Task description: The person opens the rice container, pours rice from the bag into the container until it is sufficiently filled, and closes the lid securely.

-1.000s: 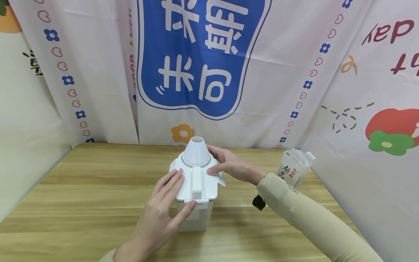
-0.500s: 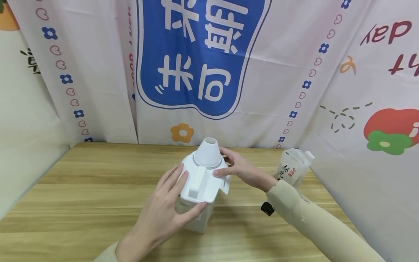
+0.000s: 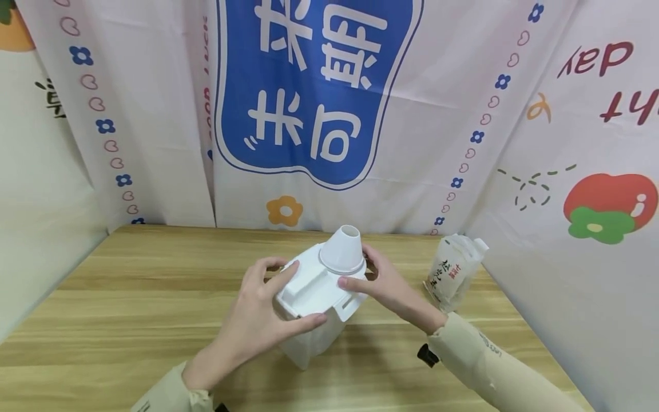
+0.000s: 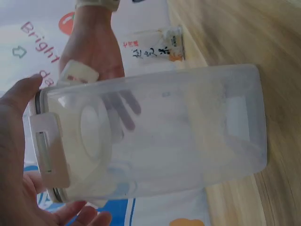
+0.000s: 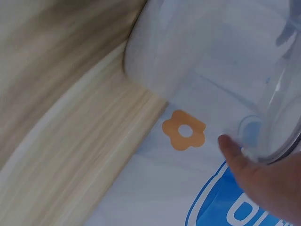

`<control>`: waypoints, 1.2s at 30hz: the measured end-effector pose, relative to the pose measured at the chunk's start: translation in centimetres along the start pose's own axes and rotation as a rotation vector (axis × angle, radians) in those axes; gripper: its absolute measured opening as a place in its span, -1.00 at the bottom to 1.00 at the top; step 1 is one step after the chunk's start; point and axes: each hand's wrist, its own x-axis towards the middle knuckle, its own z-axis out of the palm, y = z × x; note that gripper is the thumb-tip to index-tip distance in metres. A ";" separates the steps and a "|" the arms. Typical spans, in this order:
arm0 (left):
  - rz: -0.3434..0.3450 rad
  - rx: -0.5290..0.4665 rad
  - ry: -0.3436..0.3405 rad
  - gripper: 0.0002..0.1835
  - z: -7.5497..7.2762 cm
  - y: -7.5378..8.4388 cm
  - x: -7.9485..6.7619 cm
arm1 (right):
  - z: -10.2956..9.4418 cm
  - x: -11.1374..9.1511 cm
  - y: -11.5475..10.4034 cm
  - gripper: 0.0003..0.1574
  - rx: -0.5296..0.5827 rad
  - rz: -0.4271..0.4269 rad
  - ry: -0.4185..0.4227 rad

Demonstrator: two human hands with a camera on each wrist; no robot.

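The left hand (image 3: 255, 312), thumb and fingers apart, grips across the lid (image 3: 318, 293), likely steadying the box (image 3: 320, 339) on the table (image 3: 128, 320). Opposite, the right hand (image 3: 385, 286) clamps the lid's edge, probably for balance; a bag (image 3: 453, 274) stands farther right.

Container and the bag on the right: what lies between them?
In the head view, the person's right grip lies between the container and the bag, its thumb on the lid; table shows around it.
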 end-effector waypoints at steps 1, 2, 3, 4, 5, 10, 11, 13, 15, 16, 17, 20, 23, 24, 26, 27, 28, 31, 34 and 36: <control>-0.002 -0.011 -0.011 0.04 -0.1 -0.2 0.1 | 0.1 -0.3 0.0 -0.12 -0.006 0.010 0.020; -0.006 -0.017 -0.021 0.05 -0.3 -0.4 0.1 | 0.2 -0.6 -0.1 -0.12 -0.006 0.020 0.040; -0.007 -0.025 -0.027 0.07 -0.4 -0.6 0.2 | 0.3 -0.9 -0.1 -0.12 0.001 0.027 0.059; -0.007 -0.029 -0.029 0.08 -0.6 -0.8 0.2 | 0.4 -1.2 -0.1 -0.13 0.008 0.036 0.080; -0.010 -0.031 -0.031 0.09 -0.8 -1.0 0.2 | 0.5 -1.5 -0.1 -0.12 0.017 0.045 0.102; -0.047 -0.136 -0.047 0.01 -1.5 -1.7 0.2 | 0.8 -3.2 -0.1 -0.10 0.083 0.087 0.218; -0.062 -0.177 -0.058 0.00 -1.6 -1.8 0.1 | 0.9 -3.5 -0.2 -0.10 0.091 0.090 0.240; -0.102 -0.283 -0.084 0.00 -1.7 -2.0 0.1 | 1.2 -4.2 -0.3 -0.12 0.098 0.088 0.286; -0.147 -0.384 -0.110 -0.03 -1.8 -2.3 0.0 | 1.5 -4.8 -0.4 -0.15 0.098 0.084 0.335; -0.170 -0.440 -0.120 -0.04 -1.8 -2.4 0.0 | 1.8 -5.1 -0.4 -0.16 0.094 0.077 0.356; -0.193 -0.494 -0.131 -0.07 -1.8 -2.6 0.0 | 2.0 -5.3 -0.4 -0.17 0.091 0.068 0.376; -0.237 -0.624 -0.160 -0.14 -1.8 -3.1 -0.1 | 2.8 -5.9 -0.3 -0.18 0.078 0.046 0.427; -0.259 -0.699 -0.173 -0.16 -1.7 -3.4 -0.2 | 3.4 -6.1 -0.3 -0.17 0.086 0.023 0.459; -0.263 -0.711 -0.176 -0.16 -1.6 -3.5 -0.2 | 3.5 -6.2 -0.2 -0.17 0.092 0.021 0.468; -0.274 -0.732 -0.178 -0.16 -1.5 -3.5 -0.3 | 3.7 -6.2 -0.2 -0.15 0.109 0.025 0.480; -0.279 -0.741 -0.178 -0.16 -1.4 -3.5 -0.3 | 3.7 -6.2 -0.2 -0.15 0.119 0.027 0.484; -0.281 -0.748 -0.177 -0.15 -1.4 -3.5 -0.3 | 3.7 -6.2 -0.1 -0.14 0.127 0.030 0.485; -0.287 -0.755 -0.177 -0.15 -1.3 -3.4 -0.4 | 3.6 -6.1 0.1 -0.14 0.156 0.040 0.482; -0.287 -0.732 -0.184 -0.14 -1.4 -3.3 -0.3 | 3.3 -5.8 0.4 -0.06 0.199 0.041 0.453; -0.288 -0.717 -0.193 -0.13 -1.4 -3.3 -0.2 | 3.2 -5.6 0.6 0.00 0.237 0.047 0.423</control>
